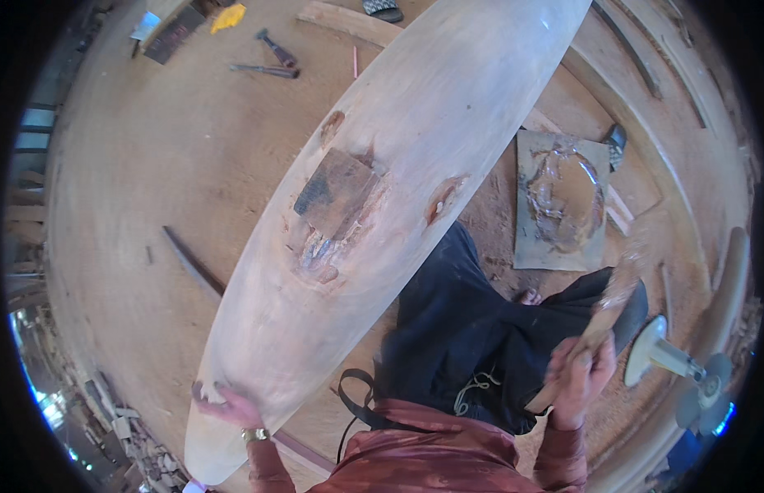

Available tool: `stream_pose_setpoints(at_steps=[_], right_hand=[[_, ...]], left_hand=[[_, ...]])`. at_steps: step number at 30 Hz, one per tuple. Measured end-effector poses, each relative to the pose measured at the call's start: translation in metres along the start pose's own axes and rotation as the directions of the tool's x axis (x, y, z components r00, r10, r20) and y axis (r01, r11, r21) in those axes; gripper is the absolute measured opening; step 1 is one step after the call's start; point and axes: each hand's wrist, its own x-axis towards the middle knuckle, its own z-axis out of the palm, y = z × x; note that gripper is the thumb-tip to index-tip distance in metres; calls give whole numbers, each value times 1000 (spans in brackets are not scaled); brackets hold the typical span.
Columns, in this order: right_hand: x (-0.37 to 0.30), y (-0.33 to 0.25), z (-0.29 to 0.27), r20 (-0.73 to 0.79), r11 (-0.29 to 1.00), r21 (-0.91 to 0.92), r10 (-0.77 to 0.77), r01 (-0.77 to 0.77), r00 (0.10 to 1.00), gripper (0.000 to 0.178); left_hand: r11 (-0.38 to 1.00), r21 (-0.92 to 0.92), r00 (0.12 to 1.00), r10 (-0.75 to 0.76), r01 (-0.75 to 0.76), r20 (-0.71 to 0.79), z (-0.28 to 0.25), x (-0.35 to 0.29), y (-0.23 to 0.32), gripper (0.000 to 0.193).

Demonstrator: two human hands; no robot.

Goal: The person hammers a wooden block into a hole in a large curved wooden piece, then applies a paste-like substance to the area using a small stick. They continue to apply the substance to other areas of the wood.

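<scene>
A long, pale, smooth wooden piece (pixel 382 177) with a rounded, tapering near end runs from the lower left to the top right. A brown square wooden patch (pixel 339 195) sits on it, with rough, glossy filler (pixel 320 256) along its near edge. Two rough hollows (pixel 442 201) flank the patch. My left hand (pixel 230 407) lies on the near end of the wooden piece, fingers stretched out and holding nothing. Off to the right, my right hand (pixel 581 374) is wrapped round a flat wooden stick (pixel 618 297), whose raised upper end looks wet and motion-blurred.
A flat board (pixel 560 201) with a glossy brown sticky mass lies beyond my bent legs. Two handled tools (pixel 275 62) rest on the dusty floor at the upper left. A white-based fan-like device (pixel 647 352) stands at right. A dark strip (pixel 191 261) lies left of the wooden piece.
</scene>
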Motion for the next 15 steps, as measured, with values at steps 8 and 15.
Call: stream_pose_setpoints(at_steps=[8,15], right_hand=[[78,34,-92,-238,941,274,-135,200,962,52],[123,114,-209,-197,974,-18,-224,225,954,47]], left_hand=[[477,-879,391,810,-8,437,84,-162,314,38],[922,-261,40,261,287,965,242,-345,458,67]])
